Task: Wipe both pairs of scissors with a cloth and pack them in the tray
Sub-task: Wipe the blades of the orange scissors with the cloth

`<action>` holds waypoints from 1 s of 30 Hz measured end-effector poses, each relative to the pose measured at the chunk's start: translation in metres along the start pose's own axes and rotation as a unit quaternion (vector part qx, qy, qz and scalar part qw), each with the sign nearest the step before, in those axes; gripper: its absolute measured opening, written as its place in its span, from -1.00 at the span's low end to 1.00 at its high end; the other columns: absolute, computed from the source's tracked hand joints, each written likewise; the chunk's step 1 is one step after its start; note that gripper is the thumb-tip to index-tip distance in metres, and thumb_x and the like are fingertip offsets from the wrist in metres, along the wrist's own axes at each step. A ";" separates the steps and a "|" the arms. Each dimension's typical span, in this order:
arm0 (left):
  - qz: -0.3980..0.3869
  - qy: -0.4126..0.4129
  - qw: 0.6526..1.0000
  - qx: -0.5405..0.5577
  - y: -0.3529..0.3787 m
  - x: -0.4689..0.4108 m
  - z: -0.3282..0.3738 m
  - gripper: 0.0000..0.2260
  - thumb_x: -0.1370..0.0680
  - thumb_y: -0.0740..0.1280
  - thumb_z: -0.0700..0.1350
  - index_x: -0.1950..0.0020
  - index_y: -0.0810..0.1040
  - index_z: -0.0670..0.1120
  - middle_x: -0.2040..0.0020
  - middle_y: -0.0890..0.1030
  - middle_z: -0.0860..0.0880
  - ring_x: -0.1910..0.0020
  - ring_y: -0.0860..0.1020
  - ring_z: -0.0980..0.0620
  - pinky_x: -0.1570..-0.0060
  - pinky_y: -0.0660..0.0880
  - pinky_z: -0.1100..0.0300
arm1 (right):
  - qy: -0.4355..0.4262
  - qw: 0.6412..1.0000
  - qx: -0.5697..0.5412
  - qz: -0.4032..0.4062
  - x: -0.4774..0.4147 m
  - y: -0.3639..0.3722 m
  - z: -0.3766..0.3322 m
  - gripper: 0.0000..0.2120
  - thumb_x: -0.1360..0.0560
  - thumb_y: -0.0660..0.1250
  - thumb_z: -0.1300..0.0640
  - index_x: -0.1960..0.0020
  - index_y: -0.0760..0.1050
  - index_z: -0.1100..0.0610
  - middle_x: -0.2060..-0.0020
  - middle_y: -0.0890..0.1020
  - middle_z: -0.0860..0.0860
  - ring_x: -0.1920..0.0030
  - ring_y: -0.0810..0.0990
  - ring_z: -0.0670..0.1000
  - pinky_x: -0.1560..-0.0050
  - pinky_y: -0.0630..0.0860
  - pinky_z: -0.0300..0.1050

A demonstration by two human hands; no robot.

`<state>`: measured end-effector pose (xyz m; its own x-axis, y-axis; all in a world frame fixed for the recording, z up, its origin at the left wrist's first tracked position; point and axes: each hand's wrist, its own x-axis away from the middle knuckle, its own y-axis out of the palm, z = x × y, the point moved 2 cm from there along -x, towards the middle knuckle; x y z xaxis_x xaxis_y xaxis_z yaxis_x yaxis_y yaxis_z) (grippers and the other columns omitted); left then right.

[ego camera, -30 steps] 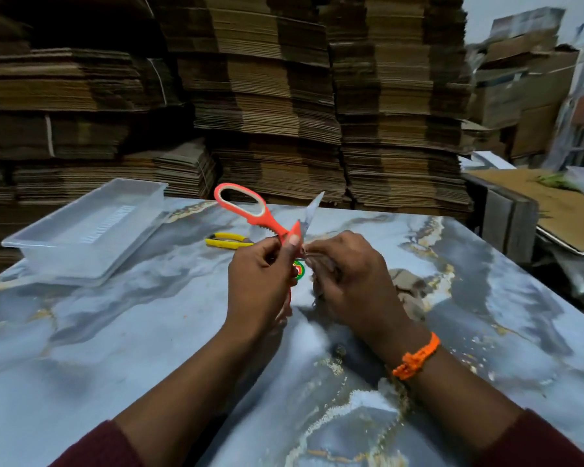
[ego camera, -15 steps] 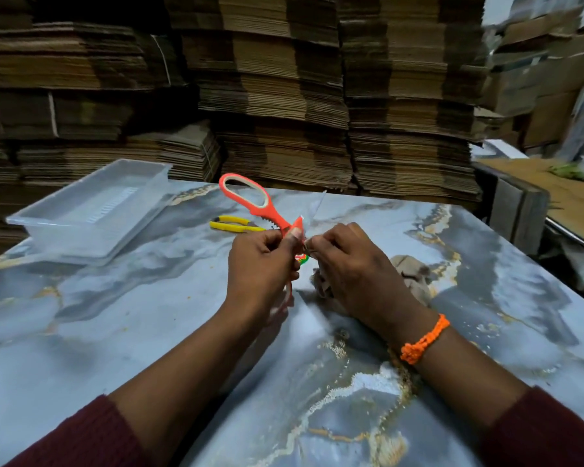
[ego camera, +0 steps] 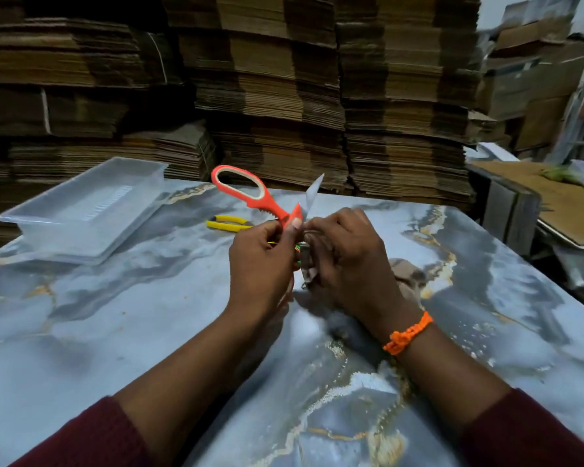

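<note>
- Left hand (ego camera: pixel 260 261), centre of the frame: fingers curled, thumb up top, gripping the orange scissors (ego camera: pixel 267 205) right about at the pivot.
- Right hand (ego camera: pixel 351 261), just right of centre and nearly touching the left one: fingers curled in tight around the lower blade of the same pair. You can see a bit of metal poking out between the two hands.
- The scissors are spread open and held up off the table. The big orange loop tilts toward the upper left and the other blade tip sticks up above the knuckles.
- Beige cloth (ego camera: pixel 405 274) is bunched up on the far right side of the right hand. Honestly can't tell if part of it is in the grip or if it's just lying there.
- Orange bracelet (ego camera: pixel 407 333) on the right wrist, maroon sleeves at the bottom corners.
- Yellow scissors (ego camera: pixel 226 223) lie flat on the table (ego camera: pixel 115 332) just behind the left hand, with the tips hidden by it.
- Clear plastic tray (ego camera: pixel 81 203) sits at the left of the frame near the table's far edge, well apart from both pairs, with no scissors in it.
- Table is a grey marble look with gold veins.
- Stacks of flat cardboard (ego camera: pixel 284 96) fill the whole top of the frame.
</note>
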<state>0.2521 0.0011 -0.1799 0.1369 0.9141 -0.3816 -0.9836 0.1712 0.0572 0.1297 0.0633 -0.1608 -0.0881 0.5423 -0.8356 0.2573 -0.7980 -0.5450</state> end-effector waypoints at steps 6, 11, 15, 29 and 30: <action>0.013 -0.034 0.999 0.039 -0.004 -0.001 0.004 -0.72 -0.62 0.40 -0.02 0.16 0.71 -0.19 0.35 0.66 -0.18 0.39 0.55 0.02 0.30 0.54 0.08 | 0.001 0.998 0.017 -0.057 0.010 0.003 0.018 -0.92 -0.58 0.36 0.28 0.01 0.63 0.24 0.21 0.53 0.14 0.14 0.45 0.13 0.16 0.44 -0.03; 0.029 -0.007 0.999 0.025 -0.020 -0.002 0.013 -0.73 -0.64 0.36 0.01 0.14 0.71 -0.11 0.32 0.69 -0.18 0.37 0.64 -0.06 0.37 0.55 0.13 | 0.168 0.985 0.022 -0.028 0.020 -0.029 0.076 -0.86 -0.57 0.36 0.20 0.08 0.69 0.18 0.24 0.62 0.08 0.16 0.58 0.13 0.10 0.56 0.06; 0.025 -0.018 0.999 0.012 -0.012 -0.004 0.007 -0.70 -0.64 0.37 0.01 0.13 0.70 -0.18 0.38 0.63 -0.08 0.47 0.55 0.14 0.47 0.45 0.31 | 0.168 0.985 -0.026 0.041 0.005 -0.034 0.043 -0.94 -0.55 0.43 0.22 -0.02 0.66 0.14 0.10 0.67 -0.01 0.02 0.62 0.02 -0.05 0.55 -0.04; 0.035 -0.101 0.988 0.113 -0.003 -0.003 0.004 -0.74 -0.63 0.39 -0.08 0.06 0.67 -0.28 0.31 0.55 -0.19 0.46 0.49 0.05 0.49 0.45 0.30 | -0.051 0.996 0.005 -0.072 0.010 0.002 0.016 -0.86 -0.56 0.37 0.20 -0.07 0.67 0.17 0.12 0.62 0.11 0.13 0.58 0.18 0.24 0.56 -0.02; 0.042 -0.104 0.986 0.124 -0.007 -0.006 0.004 -0.74 -0.63 0.39 -0.07 0.09 0.67 -0.26 0.33 0.55 -0.18 0.43 0.50 0.01 0.45 0.48 0.27 | -0.045 0.994 0.018 -0.094 0.013 -0.001 0.025 -0.83 -0.56 0.33 0.11 -0.03 0.68 0.14 0.15 0.61 0.09 0.14 0.58 0.17 0.28 0.56 -0.03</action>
<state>0.2589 -0.0038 -0.1745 0.1029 0.9800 -0.1701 -0.9370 0.1529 0.3140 0.1043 0.0647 -0.1724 -0.2168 0.6593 -0.7200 0.1931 -0.6940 -0.6936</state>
